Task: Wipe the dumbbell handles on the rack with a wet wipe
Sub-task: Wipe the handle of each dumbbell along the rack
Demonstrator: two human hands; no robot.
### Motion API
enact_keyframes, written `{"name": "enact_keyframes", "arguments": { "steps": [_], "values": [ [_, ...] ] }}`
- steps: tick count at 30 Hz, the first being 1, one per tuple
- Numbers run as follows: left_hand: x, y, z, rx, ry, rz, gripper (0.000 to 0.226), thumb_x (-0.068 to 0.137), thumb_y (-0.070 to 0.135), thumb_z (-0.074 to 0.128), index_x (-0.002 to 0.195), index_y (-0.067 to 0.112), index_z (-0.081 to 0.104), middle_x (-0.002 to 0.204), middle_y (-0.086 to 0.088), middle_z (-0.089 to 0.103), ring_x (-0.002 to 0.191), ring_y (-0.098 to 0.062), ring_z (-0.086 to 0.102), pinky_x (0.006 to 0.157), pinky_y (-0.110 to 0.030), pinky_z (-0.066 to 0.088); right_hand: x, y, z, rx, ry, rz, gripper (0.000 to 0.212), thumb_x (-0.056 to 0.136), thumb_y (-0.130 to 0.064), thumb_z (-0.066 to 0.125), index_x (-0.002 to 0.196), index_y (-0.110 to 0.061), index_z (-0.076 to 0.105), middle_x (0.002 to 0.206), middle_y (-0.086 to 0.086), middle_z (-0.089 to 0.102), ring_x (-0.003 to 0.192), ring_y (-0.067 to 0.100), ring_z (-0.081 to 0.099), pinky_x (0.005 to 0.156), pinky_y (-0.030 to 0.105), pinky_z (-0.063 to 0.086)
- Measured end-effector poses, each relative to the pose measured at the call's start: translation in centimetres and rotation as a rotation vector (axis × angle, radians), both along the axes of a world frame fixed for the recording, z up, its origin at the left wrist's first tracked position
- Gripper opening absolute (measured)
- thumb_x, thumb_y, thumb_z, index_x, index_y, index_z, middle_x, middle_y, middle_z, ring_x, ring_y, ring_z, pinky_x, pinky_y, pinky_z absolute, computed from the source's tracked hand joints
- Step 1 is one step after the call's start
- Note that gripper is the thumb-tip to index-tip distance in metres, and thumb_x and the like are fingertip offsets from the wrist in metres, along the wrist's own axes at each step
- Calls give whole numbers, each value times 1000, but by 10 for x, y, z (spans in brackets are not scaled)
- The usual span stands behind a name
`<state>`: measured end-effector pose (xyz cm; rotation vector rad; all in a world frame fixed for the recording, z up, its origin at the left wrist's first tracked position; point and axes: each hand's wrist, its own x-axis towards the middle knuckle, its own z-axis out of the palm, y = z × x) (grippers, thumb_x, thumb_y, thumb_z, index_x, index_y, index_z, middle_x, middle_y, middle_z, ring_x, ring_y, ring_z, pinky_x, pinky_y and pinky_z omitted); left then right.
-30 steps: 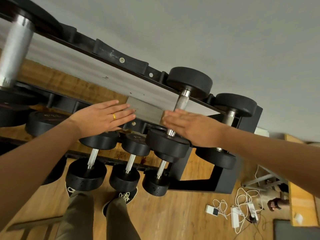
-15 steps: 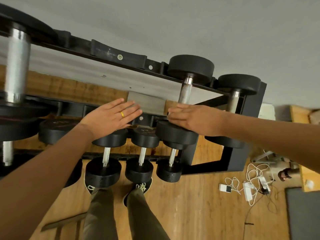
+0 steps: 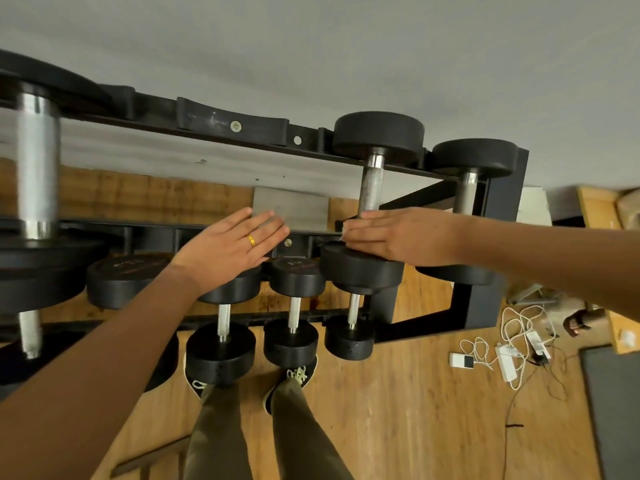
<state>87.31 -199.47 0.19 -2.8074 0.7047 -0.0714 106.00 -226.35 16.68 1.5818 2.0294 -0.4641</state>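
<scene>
A black dumbbell rack (image 3: 485,303) holds several black dumbbells on two tiers. My left hand (image 3: 232,249), with a gold ring, is stretched flat with straight fingers over the front plate of a lower dumbbell (image 3: 228,289). My right hand (image 3: 398,235) lies flat with straight fingers across the near end of an upper dumbbell's steel handle (image 3: 370,185), just above its front plate (image 3: 360,271). A small pale scrap shows at the fingertips; I cannot tell whether it is a wipe.
A large dumbbell (image 3: 36,168) sits at the left of the upper tier, another one (image 3: 467,188) at the far right. White chargers and cables (image 3: 509,355) lie on the wooden floor right of the rack. My shoes (image 3: 294,375) stand under the lower tier. Someone's foot (image 3: 581,322) shows at right.
The view has tilted, so the rack sits lower and more centred. My right hand has slid down the handle toward the front plate. My left hand stays flat in about the same spot.
</scene>
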Motion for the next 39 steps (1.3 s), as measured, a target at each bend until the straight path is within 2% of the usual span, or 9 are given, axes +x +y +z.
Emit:
{"name": "enact_keyframes", "arguments": {
  "steps": [4, 13, 16, 20, 23, 30, 34, 37, 39],
  "values": [
    [0, 1, -1, 10, -3, -4, 65, 105, 33, 1, 156, 3, -25, 169, -18, -5, 157, -33, -4, 126, -48, -1, 39, 19, 15, 146, -98, -179, 74, 79, 9, 65, 149, -8, 43, 157, 13, 38, 149, 28, 30, 120, 45, 13],
    [4, 2, 4, -87, -6, 39, 66, 110, 37, 22, 162, 6, -4, 169, -14, 17, 157, -30, 4, 126, -47, 1, 12, -12, -7, 326, 20, -247, 75, 65, 19, 75, 135, -3, 59, 147, 14, 53, 141, 32, 42, 108, 42, 36],
    [4, -3, 15, -279, 59, 101, 62, 109, 44, 28, 160, 10, 22, 163, -11, 35, 154, -23, 9, 125, -47, 16, 15, -20, -15, 416, 125, -362, 73, 67, 21, 74, 134, -4, 61, 145, 12, 55, 140, 28, 43, 105, 41, 46],
    [9, -15, 37, -445, 57, 156, 56, 107, 39, 32, 156, 11, 33, 162, -7, 36, 149, -22, 35, 115, -52, 41, 9, -29, -31, 658, 276, -491, 49, 80, 10, 68, 128, -1, 65, 137, 15, 61, 133, 27, 54, 110, 39, 45],
    [39, -27, 66, -471, -37, 105, 48, 107, 29, 41, 148, 6, 48, 158, -15, 43, 140, -32, 48, 106, -53, 48, 9, -43, -28, 920, 409, -751, 35, 94, -7, 52, 125, -1, 68, 131, 14, 65, 125, 21, 59, 115, 22, 36],
    [150, -92, 153, -296, -155, -172, 49, 105, 14, 45, 153, 6, 41, 161, -11, 38, 147, -30, 40, 118, -49, 35, 25, -121, -10, 1329, 781, -1531, 27, 96, -3, 62, 120, -13, 72, 119, -4, 72, 114, 2, 65, 103, 25, 50],
    [213, -115, 167, -111, -69, -213, 49, 108, 25, 32, 151, 7, 46, 159, -10, 42, 149, -27, 37, 122, -48, 25, 49, -163, -7, 1454, 905, -1808, 25, 96, -12, 64, 115, -24, 74, 100, -14, 76, 92, 23, 71, 84, 27, 58],
    [234, -123, 167, 10, 22, -250, 49, 106, 30, 32, 130, 7, 68, 140, -11, 63, 136, -29, 55, 114, -49, 41, 66, -182, -13, 1482, 983, -1918, 20, 94, -21, 69, 113, -26, 75, 87, -13, 76, 94, 34, 66, 84, 36, 56],
    [234, -124, 164, 18, -20, -274, 42, 106, 31, 42, 119, 6, 74, 127, -11, 71, 127, -30, 62, 109, -48, 46, 73, -188, -21, 1447, 1033, -1944, 24, 94, -25, 70, 117, -20, 75, 94, -10, 77, 97, 25, 70, 90, 35, 58]
  ]
}}
